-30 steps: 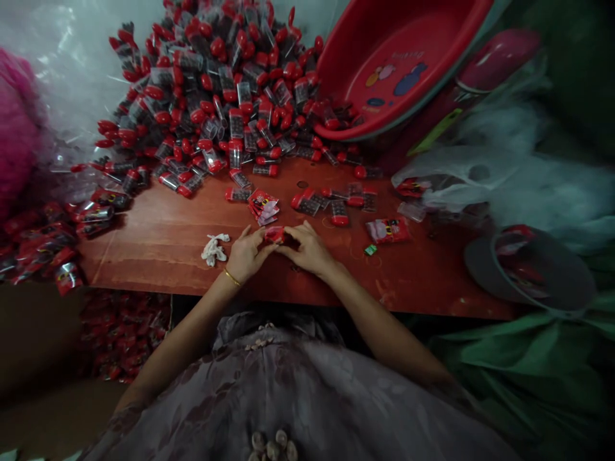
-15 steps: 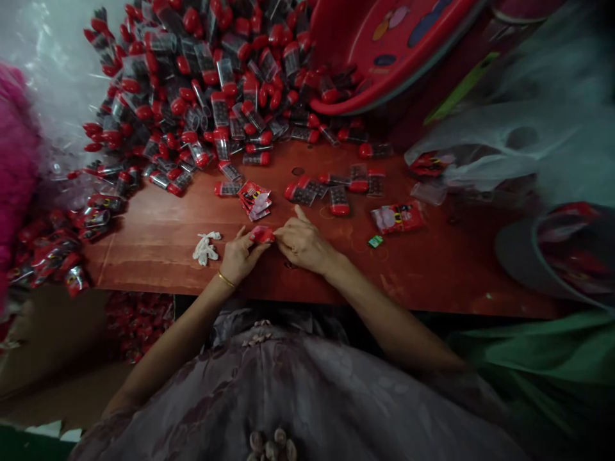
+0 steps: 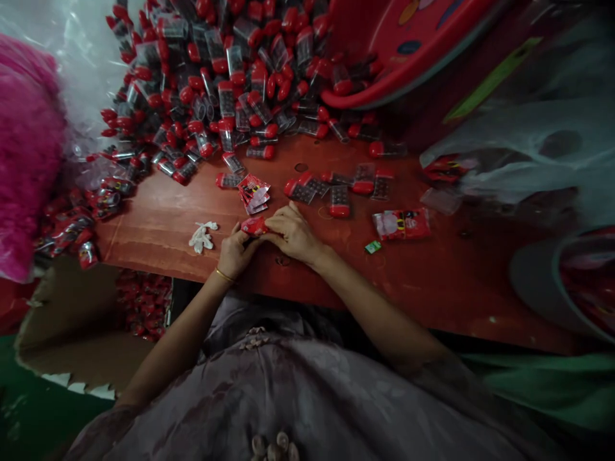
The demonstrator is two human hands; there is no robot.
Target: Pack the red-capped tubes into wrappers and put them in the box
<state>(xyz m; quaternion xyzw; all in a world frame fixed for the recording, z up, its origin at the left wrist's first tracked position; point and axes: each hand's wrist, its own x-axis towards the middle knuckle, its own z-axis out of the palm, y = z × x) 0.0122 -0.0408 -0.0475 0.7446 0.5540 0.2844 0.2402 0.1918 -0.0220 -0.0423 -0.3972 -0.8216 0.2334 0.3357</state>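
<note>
Between my two hands, over the reddish table (image 3: 307,275), is a small red packet (image 3: 254,225). My left hand (image 3: 234,253) pinches its left side, a gold bangle at the wrist. Fingers of my right hand (image 3: 294,235) close on its right side. Just behind the hands lie several red printed cards (image 3: 254,194). Clear containers with red caps (image 3: 339,202) lie farther back and to the right. A crumpled white piece (image 3: 202,237) is left of my left hand.
A large heap of red-capped containers (image 3: 225,99) fills the back left, beside a red basin (image 3: 355,96). Wrapped red packs (image 3: 402,224) and a small green packet (image 3: 373,247) lie right. A grey bucket (image 3: 538,272) stands far right; a cardboard box (image 3: 86,320) is below left.
The view has shifted, showing more of the box at lower left. My right hand has closed in on the red packet, its fingers now lying further over the packet's right side.
</note>
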